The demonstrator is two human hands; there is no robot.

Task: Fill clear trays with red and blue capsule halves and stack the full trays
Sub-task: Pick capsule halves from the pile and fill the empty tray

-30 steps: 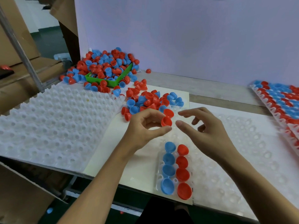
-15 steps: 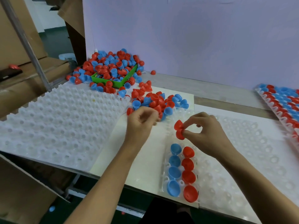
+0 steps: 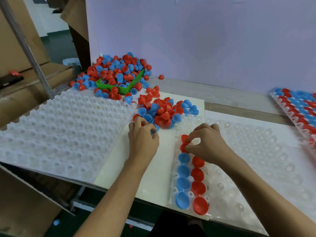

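Filling underway: our right hand (image 3: 207,144) pinches red halves (image 3: 184,142) over the clear tray (image 3: 256,151), left hand (image 3: 142,135) grips a blue half (image 3: 156,128); seat next

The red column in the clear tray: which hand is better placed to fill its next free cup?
The right hand. It already pinches red halves directly above the clear tray, at the far end of the red column. The left hand is at the loose pile, gripping a blue half.

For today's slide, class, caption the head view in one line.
Right hand pinches red capsule halves over the clear tray; left hand picks from the pile.
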